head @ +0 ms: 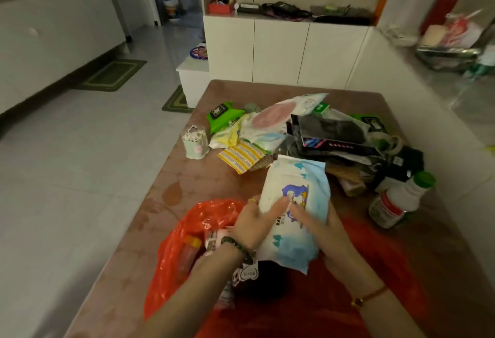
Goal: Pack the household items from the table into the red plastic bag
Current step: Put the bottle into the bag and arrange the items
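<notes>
Holding: you have the soft white-and-blue wipes pack with a blue cartoon label (294,211) between both hands, tilted, its lower end over the mouth of the red plastic bag (187,233).
Left grip: your left hand (254,226), with a dark bead bracelet at the wrist, lies on the pack's left face, fingers spread flat and closed against it.
Right grip: your right hand (325,233), with a thin gold bracelet at the wrist, cups the pack's right edge, index finger laid on the label; how its other fingers sit behind the pack, you cannot tell.
Bag: the red plastic bag lies open on the brown patterned worktop (192,185), directly under the pack; a few things already lie inside, too blurred to name.
Beyond the pack: a heap of soft packets, among them a green wipes pack with a black label (223,116) and a yellow-striped packet (242,155).
Left of the heap: a clear tub of cotton swabs (195,142), upright, apart from the pack.
Right of the pack: a white bottle with a green cap (401,199), tilted, near the heap.
</notes>
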The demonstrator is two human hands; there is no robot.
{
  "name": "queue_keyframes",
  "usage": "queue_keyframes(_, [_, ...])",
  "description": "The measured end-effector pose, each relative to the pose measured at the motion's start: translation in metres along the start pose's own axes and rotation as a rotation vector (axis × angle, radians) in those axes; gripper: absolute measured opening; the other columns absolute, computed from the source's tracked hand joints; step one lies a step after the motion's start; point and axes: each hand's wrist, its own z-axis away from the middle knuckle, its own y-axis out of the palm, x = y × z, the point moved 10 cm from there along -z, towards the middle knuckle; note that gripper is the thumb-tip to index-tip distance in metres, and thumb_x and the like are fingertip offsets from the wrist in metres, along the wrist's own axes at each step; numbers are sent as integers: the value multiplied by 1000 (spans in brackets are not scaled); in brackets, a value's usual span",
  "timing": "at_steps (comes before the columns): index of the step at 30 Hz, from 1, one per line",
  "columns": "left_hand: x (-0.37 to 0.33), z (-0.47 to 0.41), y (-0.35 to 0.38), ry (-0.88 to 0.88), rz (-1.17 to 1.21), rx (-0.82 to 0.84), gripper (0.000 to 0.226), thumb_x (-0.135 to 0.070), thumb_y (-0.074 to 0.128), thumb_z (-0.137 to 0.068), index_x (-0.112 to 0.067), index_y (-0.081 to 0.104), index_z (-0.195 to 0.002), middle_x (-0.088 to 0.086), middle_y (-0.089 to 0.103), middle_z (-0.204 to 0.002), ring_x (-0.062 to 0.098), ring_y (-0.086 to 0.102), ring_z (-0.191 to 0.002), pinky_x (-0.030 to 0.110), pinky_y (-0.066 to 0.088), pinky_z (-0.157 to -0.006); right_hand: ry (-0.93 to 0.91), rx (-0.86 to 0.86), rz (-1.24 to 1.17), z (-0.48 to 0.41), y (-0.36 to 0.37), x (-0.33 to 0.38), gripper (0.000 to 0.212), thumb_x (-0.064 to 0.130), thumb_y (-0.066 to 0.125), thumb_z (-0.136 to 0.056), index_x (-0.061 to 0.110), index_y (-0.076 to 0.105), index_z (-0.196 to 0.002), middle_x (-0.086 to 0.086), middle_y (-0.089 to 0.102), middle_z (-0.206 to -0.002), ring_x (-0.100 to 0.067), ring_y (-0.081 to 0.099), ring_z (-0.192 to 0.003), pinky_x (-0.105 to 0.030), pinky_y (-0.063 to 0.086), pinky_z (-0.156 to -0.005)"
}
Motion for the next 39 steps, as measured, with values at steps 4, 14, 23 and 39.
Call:
queue_keyframes(4, [2,5,-7,250,-460,-35,34,-36,55,-86,-24,52,-118,-9,58,-109,13,56,-108,22,45,-93,189,-94,28,19,-63,-37,40,14,76,-67,12,63,-105,-9,76,-81,-23,73,-67,-28,56,-48])
queue_keyframes(14, [19,-55,-16,166,-1473,3,44,-40,44,-89,-21,43,-129,6,55,-132,26,45,-126,46,13,-114,392,58,100,29,-82,-107,47,24,80,-58,18,62,-102,-9,77,-86,-24,73,-78,-29,57,-57])
queue_keyframes(23, [-16,-63,-33,274,-564,-178,8,-20,55,-89,-15,57,-82,-6,57,-69,19,54,-71,20,37,-63,236,256,765,10,-69,-94,29,44,52,-89,20,65,-98,3,71,-94,-3,64,-76,-15,51,-65])
queue_keyframes(39, [-44,-51,5,482,-672,-12,32,-19,63,-82,-20,55,-113,4,58,-110,13,53,-101,29,43,-94,-289,-538,708,-63,-226,87,51,8,62,-84,8,41,-131,-18,50,-134,-33,47,-124,-48,43,-100])
